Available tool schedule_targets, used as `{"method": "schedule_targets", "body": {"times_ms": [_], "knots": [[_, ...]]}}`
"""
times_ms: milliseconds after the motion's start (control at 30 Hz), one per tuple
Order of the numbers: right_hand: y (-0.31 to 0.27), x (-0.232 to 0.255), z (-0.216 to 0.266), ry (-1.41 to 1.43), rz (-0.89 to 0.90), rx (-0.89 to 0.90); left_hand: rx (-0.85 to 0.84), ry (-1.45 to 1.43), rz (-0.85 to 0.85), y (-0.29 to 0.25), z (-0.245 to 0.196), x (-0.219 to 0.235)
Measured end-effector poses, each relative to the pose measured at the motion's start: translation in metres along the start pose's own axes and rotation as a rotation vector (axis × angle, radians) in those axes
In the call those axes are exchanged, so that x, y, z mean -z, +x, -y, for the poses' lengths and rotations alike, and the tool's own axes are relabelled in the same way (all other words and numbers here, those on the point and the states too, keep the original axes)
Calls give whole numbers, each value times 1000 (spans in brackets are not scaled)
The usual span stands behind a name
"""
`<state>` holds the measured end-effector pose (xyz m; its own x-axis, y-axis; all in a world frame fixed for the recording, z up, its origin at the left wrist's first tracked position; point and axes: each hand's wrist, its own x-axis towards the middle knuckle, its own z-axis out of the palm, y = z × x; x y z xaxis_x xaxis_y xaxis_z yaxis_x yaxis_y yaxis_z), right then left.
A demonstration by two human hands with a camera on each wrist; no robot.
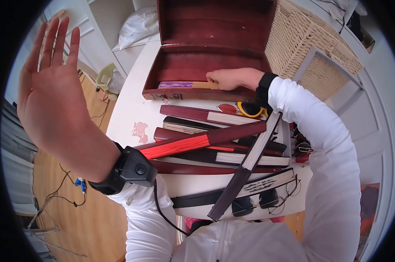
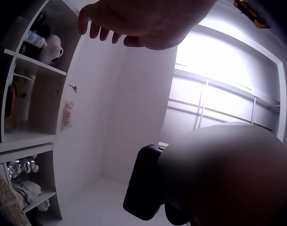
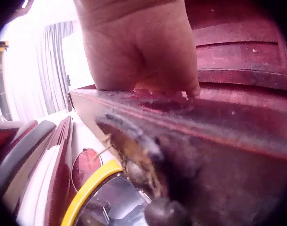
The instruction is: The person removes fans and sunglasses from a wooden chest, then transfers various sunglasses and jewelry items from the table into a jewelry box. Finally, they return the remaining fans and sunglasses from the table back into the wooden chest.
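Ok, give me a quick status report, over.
Left hand raised, open, empty. Right hand on tan end of purple-and-tan folded fan, inside dark-red rectangular case. Lid open; front wall close alongside fan.

The case (image 1: pixel 219 59) looked like wood, a little glossy. The purple-and-tan fan (image 1: pixel 177 84) showed sticks that seemed also wooden. The red fan (image 1: pixel 176 146) had fine pleats and a smooth end. The yellow sunglasses (image 3: pixel 85 193) had a shiny plastic-looking frame, the basket (image 1: pixel 302 39) was rough and woven, and the sleeve (image 1: pixel 330 131) was smooth cloth.
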<state>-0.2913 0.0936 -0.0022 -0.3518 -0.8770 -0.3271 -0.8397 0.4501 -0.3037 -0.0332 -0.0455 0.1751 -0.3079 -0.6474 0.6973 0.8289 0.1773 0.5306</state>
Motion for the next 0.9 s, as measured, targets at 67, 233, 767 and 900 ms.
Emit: {"method": "schedule_targets", "body": {"times_ms": [67, 233, 767, 900], "knots": [[-1, 3, 1, 6, 5, 15, -7, 74, 30, -2, 1, -5], [-41, 20, 25, -112, -390, 237, -7, 104, 71, -11, 6, -16], [-140, -2, 91, -61, -287, 253, 225, 1037, 1321, -51, 47, 42], [-147, 28, 67, -64, -509, 251, 329, 1154, 1340, -41, 71, 46]]}}
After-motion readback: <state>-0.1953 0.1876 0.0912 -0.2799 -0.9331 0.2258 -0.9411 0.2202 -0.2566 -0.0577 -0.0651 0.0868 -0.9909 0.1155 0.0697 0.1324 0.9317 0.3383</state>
